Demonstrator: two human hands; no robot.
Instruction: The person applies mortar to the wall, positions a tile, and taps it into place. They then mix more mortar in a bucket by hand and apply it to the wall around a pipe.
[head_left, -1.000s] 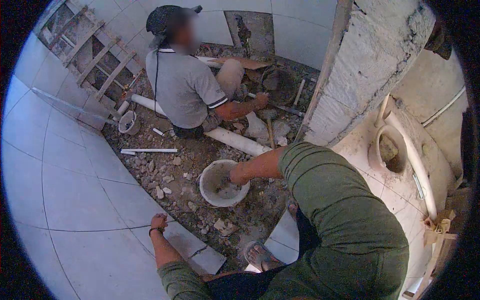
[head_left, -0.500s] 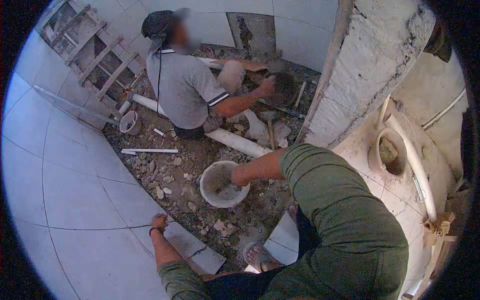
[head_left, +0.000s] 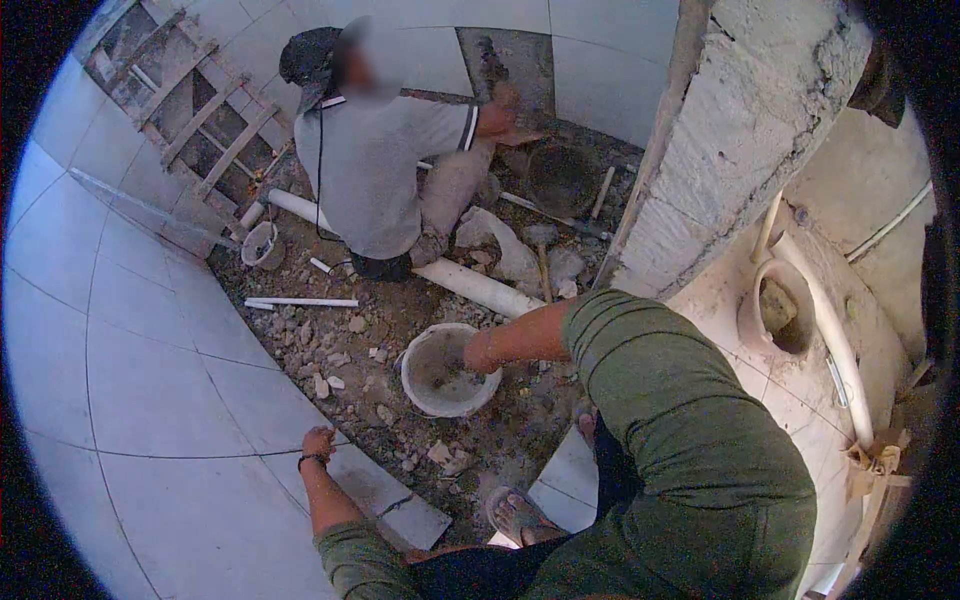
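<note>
My right hand (head_left: 483,352) reaches over the right rim of a whitish bucket (head_left: 413,382) standing on the rubble floor. Its fingers are down inside the bucket and hidden, so I cannot tell what they hold. Grey residue coats the bucket's inner wall. My left hand (head_left: 319,441), with a dark band at the wrist, is beside the pale tiles (head_left: 230,415) on the left. Its fingers look curled in, with nothing visible in them.
A person in grey (head_left: 370,180) squats ahead beside a dark round basin (head_left: 562,180). A white pipe (head_left: 482,288) crosses the rubble behind the bucket, near a hammer (head_left: 543,250). A small pail (head_left: 263,246) and wooden ladder (head_left: 205,125) stand left. A rough concrete edge (head_left: 725,150) rises right.
The other person has raised an arm from above the dark basin toward the gap in the wall tiles. My hands and the bucket stay almost where they were.
</note>
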